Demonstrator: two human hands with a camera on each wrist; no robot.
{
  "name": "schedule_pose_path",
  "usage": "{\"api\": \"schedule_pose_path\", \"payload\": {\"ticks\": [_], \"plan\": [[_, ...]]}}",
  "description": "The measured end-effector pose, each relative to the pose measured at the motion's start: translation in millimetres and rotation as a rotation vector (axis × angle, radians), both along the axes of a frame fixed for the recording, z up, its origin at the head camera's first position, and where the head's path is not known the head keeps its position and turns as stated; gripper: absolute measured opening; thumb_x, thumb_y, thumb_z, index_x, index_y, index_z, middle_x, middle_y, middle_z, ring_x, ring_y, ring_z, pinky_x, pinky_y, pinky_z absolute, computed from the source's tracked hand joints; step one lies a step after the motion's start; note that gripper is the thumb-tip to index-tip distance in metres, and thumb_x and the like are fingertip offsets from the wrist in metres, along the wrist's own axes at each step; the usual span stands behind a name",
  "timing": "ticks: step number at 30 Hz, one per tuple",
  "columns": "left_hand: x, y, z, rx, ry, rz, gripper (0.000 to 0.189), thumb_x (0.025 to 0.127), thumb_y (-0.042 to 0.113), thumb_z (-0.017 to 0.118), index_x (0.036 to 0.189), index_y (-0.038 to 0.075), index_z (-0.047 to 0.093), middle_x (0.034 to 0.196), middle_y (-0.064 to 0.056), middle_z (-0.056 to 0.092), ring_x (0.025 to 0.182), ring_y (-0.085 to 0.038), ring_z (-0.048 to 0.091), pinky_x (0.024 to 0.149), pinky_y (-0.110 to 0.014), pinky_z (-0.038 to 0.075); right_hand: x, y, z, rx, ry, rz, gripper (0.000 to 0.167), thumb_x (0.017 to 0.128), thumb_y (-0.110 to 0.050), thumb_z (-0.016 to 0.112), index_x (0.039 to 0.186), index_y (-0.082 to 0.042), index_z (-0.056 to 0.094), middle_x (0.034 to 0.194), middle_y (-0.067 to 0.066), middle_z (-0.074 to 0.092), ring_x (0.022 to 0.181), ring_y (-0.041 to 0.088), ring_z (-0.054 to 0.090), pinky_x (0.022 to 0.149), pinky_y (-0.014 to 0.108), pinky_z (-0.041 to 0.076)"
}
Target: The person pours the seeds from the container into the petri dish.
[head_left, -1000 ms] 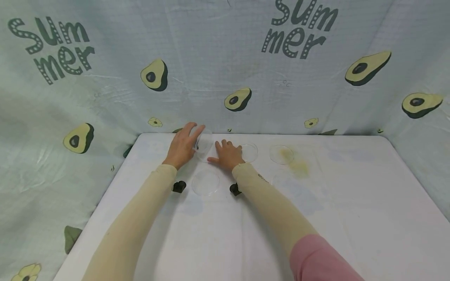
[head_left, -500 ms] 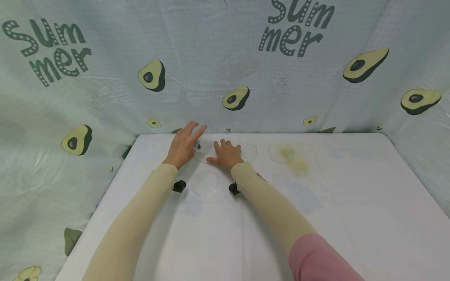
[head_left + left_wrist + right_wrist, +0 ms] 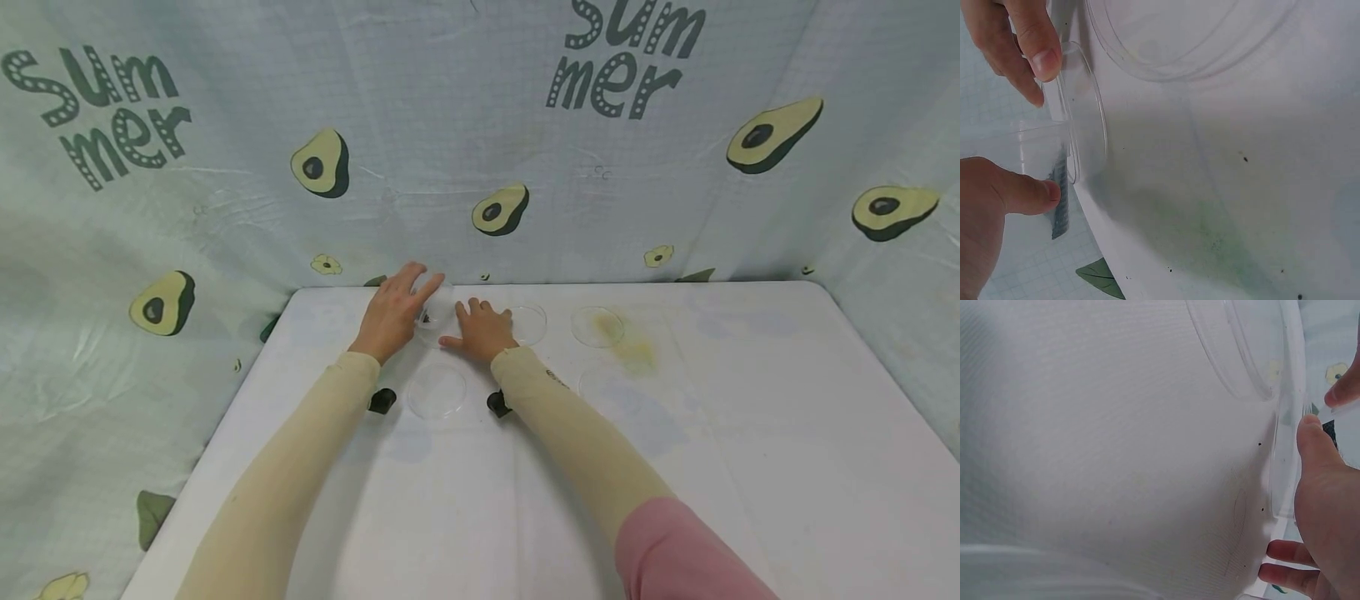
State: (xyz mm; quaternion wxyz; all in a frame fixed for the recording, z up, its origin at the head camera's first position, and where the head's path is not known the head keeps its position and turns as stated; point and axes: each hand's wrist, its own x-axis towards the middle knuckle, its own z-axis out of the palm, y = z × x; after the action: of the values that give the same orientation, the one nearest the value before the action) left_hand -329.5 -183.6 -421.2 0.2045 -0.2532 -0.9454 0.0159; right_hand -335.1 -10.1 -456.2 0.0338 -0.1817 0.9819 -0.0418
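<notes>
My left hand (image 3: 390, 312) grips a clear plastic cup (image 3: 439, 302) at the back left of the table, tilted on its side. Dark, ridged contents (image 3: 1060, 203) lie inside, near the end close to a shallow clear dish (image 3: 1088, 119). In the left wrist view my left thumb presses the cup wall over them. This dish (image 3: 435, 340) sits on the table, partly below the cup. My right hand (image 3: 483, 332) spreads its fingers on the other side, with its thumb right at the dish's rim in the right wrist view.
More round clear dishes lie on the white table (image 3: 720, 500): a front left dish (image 3: 437, 415), a back middle dish (image 3: 538, 340) and a back right dish (image 3: 597, 345), plus a faint one beside the right sleeve. A printed cloth (image 3: 420, 100) hangs behind.
My left hand and the cup have tipped slightly lower toward the dish. My right hand stays in place; the head view has shifted slightly.
</notes>
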Motion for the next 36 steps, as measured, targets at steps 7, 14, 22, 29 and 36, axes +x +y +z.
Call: {"api": "schedule_pose_path", "payload": {"ticks": [7, 14, 22, 29, 36], "plan": [[0.8, 1.8, 1.3, -0.020, -0.005, 0.014, 0.067, 0.086, -0.004, 0.067, 0.142, 0.022, 0.043, 0.145, -0.014, 0.043, 0.140, -0.031, 0.038, 0.112, -0.050, 0.038, -0.3, 0.4, 0.2, -0.002, -0.001, 0.004, 0.083, 0.088, -0.071, 0.046, 0.149, -0.016, 0.036, 0.145, 0.011, 0.044, 0.132, 0.029, 0.046, 0.102, 0.061, 0.042], [-1.5, 2.7, 1.3, -0.033, 0.004, 0.021, 0.063, 0.087, -0.002, 0.066, 0.141, 0.023, 0.044, 0.145, -0.014, 0.043, 0.141, -0.031, 0.037, 0.112, -0.050, 0.037, -0.6, 0.7, -0.1, 0.003, 0.016, 0.006, 0.082, 0.089, -0.070, 0.046, 0.149, -0.015, 0.037, 0.145, 0.011, 0.045, 0.132, 0.029, 0.047, 0.102, 0.061, 0.042], [-3.8, 3.1, 0.5, -0.032, 0.013, 0.011, 0.063, 0.087, -0.003, 0.066, 0.140, 0.024, 0.045, 0.145, -0.014, 0.044, 0.140, -0.031, 0.038, 0.113, -0.048, 0.036, -1.3, 0.3, -0.2, 0.029, 0.022, 0.007, 0.083, 0.088, -0.072, 0.044, 0.149, -0.016, 0.037, 0.145, 0.010, 0.046, 0.132, 0.028, 0.048, 0.102, 0.061, 0.042], [-5.3, 3.9, 0.6, -0.039, 0.024, 0.009, 0.064, 0.087, -0.004, 0.066, 0.140, 0.025, 0.045, 0.145, -0.015, 0.043, 0.140, -0.031, 0.038, 0.113, -0.048, 0.037, -1.3, 0.6, 0.3, 0.032, 0.018, 0.009, 0.084, 0.088, -0.073, 0.043, 0.150, -0.017, 0.035, 0.146, 0.009, 0.044, 0.133, 0.027, 0.046, 0.103, 0.060, 0.041], [-4.2, 3.9, 1.1, -0.048, 0.019, 0.007, 0.067, 0.085, -0.004, 0.067, 0.141, 0.025, 0.044, 0.146, -0.015, 0.042, 0.141, -0.031, 0.036, 0.112, -0.049, 0.037, 0.3, 0.8, 1.7, 0.021, 0.005, 0.005, 0.083, 0.088, -0.072, 0.044, 0.150, -0.017, 0.036, 0.147, 0.009, 0.044, 0.133, 0.027, 0.046, 0.104, 0.060, 0.040]]}}
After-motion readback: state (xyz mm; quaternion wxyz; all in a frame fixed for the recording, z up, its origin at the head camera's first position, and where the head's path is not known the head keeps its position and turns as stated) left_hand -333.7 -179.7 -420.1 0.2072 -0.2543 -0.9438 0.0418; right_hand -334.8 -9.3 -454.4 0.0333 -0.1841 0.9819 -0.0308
